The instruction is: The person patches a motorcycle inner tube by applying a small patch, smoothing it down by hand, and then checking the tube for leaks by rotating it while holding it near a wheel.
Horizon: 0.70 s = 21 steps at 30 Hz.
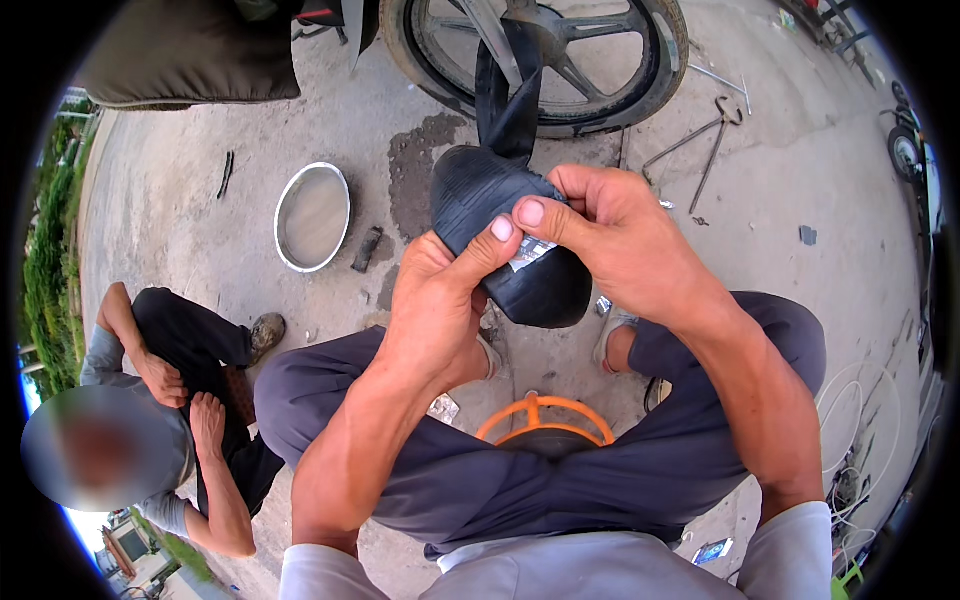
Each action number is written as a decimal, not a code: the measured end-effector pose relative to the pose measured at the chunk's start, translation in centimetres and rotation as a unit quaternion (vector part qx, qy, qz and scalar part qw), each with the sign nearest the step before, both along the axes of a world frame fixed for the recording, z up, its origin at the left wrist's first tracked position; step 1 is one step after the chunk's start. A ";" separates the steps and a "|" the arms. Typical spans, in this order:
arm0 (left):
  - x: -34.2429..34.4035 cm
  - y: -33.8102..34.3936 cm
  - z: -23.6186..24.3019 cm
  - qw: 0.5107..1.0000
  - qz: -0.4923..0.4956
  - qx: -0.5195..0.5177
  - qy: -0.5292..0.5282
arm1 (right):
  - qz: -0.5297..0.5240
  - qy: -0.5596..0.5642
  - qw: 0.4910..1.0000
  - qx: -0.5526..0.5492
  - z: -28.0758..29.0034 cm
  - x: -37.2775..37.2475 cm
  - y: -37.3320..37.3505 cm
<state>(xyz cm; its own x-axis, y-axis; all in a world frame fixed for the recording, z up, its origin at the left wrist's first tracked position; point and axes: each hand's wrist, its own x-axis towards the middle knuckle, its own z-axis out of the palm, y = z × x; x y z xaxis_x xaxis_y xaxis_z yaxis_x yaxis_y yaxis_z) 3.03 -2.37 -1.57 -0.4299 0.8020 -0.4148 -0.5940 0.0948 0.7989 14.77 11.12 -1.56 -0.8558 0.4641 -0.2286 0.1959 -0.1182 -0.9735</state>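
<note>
A black rubber inner tube (465, 195) is held up in front of me, bulging between my hands, with a strip of it running up to the motorcycle wheel (655, 85). On its near side sits a small patch with silvery printed film (532, 253). My left hand (440, 290) grips the tube from the left, its thumb pressed beside the patch. From the right, my right hand (615, 225) pinches the tube, its thumb tip close to the left thumb. The fingers behind the rubber are hidden.
A round metal basin (279, 225) with murky water stands at left, beside a small dark cylindrical object (367, 250). A metal tool with two long legs (722, 122) lies right of the wheel. Another person (160, 385) sits at left. An orange stool (535, 404) is beneath me; pale hose (892, 400) coils at right.
</note>
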 end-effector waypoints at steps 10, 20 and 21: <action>-0.1 -0.6 0.3 0.999 -0.001 0.030 0.022 | -0.048 0.055 0.997 0.029 -0.8 -0.9 -1.0; -0.9 0.4 -0.8 1.000 0.009 0.007 -0.004 | -0.020 -0.042 0.998 0.042 -0.4 -1.0 0.1; -0.9 0.2 -0.3 1.000 0.006 0.009 -0.028 | -0.032 -0.024 0.998 0.049 -0.7 -1.3 0.0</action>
